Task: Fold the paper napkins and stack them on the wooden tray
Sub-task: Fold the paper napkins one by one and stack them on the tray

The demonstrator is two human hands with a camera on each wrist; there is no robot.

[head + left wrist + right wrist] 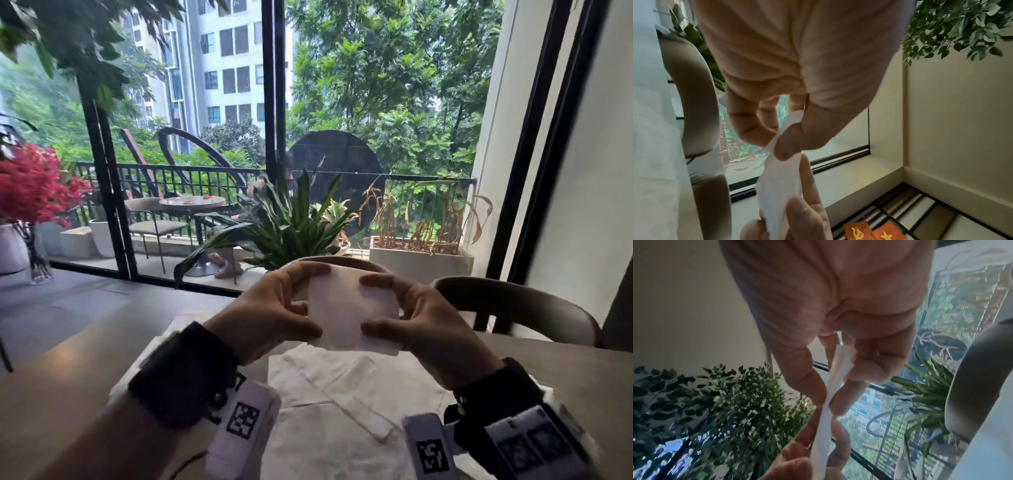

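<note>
A folded white paper napkin is held up in the air over the table, roughly square and facing me. My left hand pinches its left edge between thumb and fingers; my right hand pinches its right edge the same way. In the left wrist view the napkin shows edge-on between my thumb and fingers, with the other hand's fingers at the bottom. In the right wrist view the napkin is again a thin white strip in the pinch. Several unfolded white napkins lie spread on the table below. No wooden tray shows.
The wooden table runs to the left and right of the napkins. A curved chair back stands across the table at right. A potted green plant sits just beyond the far edge, before a large window.
</note>
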